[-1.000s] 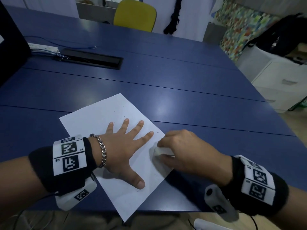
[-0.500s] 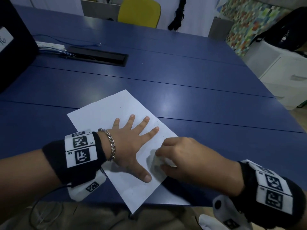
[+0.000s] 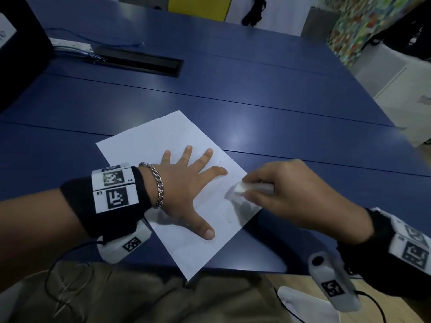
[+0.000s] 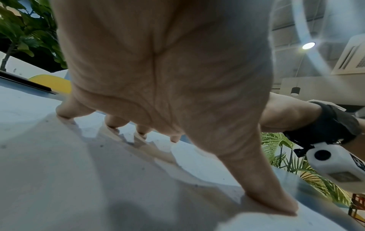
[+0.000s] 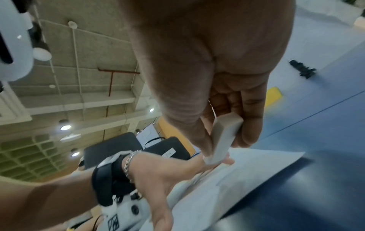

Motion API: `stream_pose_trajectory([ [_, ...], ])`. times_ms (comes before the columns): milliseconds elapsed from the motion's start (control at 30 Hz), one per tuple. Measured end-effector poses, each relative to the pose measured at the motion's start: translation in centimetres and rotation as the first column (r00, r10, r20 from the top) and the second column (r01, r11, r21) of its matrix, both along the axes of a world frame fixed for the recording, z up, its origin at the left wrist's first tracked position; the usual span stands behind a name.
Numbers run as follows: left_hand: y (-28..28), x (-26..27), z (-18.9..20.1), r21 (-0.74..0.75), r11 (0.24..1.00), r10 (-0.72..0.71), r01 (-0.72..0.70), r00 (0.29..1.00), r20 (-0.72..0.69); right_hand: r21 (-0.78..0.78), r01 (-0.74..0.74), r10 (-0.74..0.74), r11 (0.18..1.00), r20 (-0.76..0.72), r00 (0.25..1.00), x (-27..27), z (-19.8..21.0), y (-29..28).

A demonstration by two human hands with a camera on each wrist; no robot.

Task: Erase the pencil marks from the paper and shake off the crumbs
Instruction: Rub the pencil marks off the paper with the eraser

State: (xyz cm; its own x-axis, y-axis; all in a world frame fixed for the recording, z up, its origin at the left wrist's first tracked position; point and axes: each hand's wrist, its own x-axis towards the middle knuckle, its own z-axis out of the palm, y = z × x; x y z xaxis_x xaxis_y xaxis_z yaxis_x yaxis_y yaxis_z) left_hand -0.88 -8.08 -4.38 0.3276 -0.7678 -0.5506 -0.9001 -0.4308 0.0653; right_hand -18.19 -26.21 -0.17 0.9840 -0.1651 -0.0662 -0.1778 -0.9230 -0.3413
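Observation:
A white sheet of paper (image 3: 163,141) lies askew on the blue table (image 3: 256,94), one corner hanging over the near edge. Dark crumbs and faint pencil specks dot it. My left hand (image 3: 184,183) lies flat on the paper (image 4: 79,179) with fingers spread, holding it down. My right hand (image 3: 279,192) pinches a white eraser (image 3: 240,188) between thumb and fingers at the paper's right edge. In the right wrist view the eraser (image 5: 223,137) points down with its tip at the paper (image 5: 247,168), beside the left hand (image 5: 168,175).
A black cable tray (image 3: 140,61) is recessed in the table at the back left, with a white power strip (image 3: 70,45) and a dark box (image 3: 18,50) beside it. A yellow chair (image 3: 198,7) stands behind. A white cabinet (image 3: 405,94) is on the right.
My right hand with the eraser has moved right and up along the paper's right edge. The left hand stays flat on the sheet. The head view has tilted downward.

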Motion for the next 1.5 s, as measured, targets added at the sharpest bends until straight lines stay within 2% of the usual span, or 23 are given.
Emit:
stream_pose_trajectory([
  [100, -0.1, 0.0, -0.1, 0.016, 1.000, -0.001, 0.001, 1.000, 0.014, -0.066, -0.143, 0.138, 0.988, -0.066, 0.988, 0.5, -0.8, 0.8],
  [233, -0.2, -0.2, 0.1, 0.053, 0.998, -0.016, 0.014, 0.999, 0.035, -0.163, -0.107, 0.101, 0.981, -0.048, 0.994, 1.2, -0.8, 0.6],
  [400, -0.1, -0.2, 0.3, 0.055, 0.998, -0.018, 0.017, 1.000, 0.024, -0.116, -0.233, 0.214, 0.966, -0.154, 0.965, -0.3, -0.7, 2.7],
  [567, 0.7, 0.2, 0.7, 0.050, 0.997, -0.051, 0.051, 0.999, 0.010, -0.176, -0.021, 0.003, 0.984, -0.103, 0.995, -1.4, 0.3, 0.2],
  [633, 1.1, -0.1, 1.1, 0.052, 0.995, -0.088, 0.087, 0.996, 0.029, -0.161, 0.004, -0.023, 0.987, -0.120, 0.992, -2.3, -0.1, 0.3],
  [800, 0.5, -2.3, 1.1, -0.020, 0.997, -0.081, 0.080, 0.997, -0.013, -0.170, -0.020, -0.009, 0.985, -0.167, 0.986, -2.7, 0.0, 1.3],
  [967, 0.6, -2.8, 0.2, -0.022, 0.998, -0.056, 0.057, 0.998, 0.019, -0.114, -0.084, 0.068, 0.990, -0.138, 0.988, -1.0, -0.2, 2.0],
  [1100, 0.5, -2.9, 0.1, -0.008, 0.999, -0.040, 0.040, 0.999, 0.020, -0.135, -0.103, 0.092, 0.985, -0.086, 0.992, -0.7, -0.8, 2.7],
  [1233, 0.6, -2.8, 0.0, -0.003, 0.999, -0.043, 0.043, 0.999, 0.024, -0.150, -0.287, 0.263, 0.946, -0.164, 0.951, -2.6, -1.3, 4.8],
  [1300, 0.5, -2.8, 0.1, 0.006, 0.999, -0.042, 0.042, 0.999, 0.025, -0.144, -0.227, 0.203, 0.963, -0.166, 0.965, -1.8, -1.1, 3.5],
  [1400, 0.4, -2.8, 0.1, 0.020, 0.999, -0.029, 0.029, 0.999, 0.018, -0.189, -0.139, 0.125, 0.972, -0.088, 0.988, -1.1, -0.9, 2.3],
  [1467, 0.4, -2.8, 0.1, 0.019, 1.000, -0.023, 0.023, 1.000, 0.012, -0.239, -0.221, 0.209, 0.946, -0.073, 0.975, -1.6, -1.0, 3.7],
  [1500, 0.4, -2.9, 0.1, 0.021, 0.999, -0.025, 0.024, 1.000, 0.015, -0.214, -0.270, 0.255, 0.939, -0.096, 0.962, -2.1, -1.2, 4.5],
])
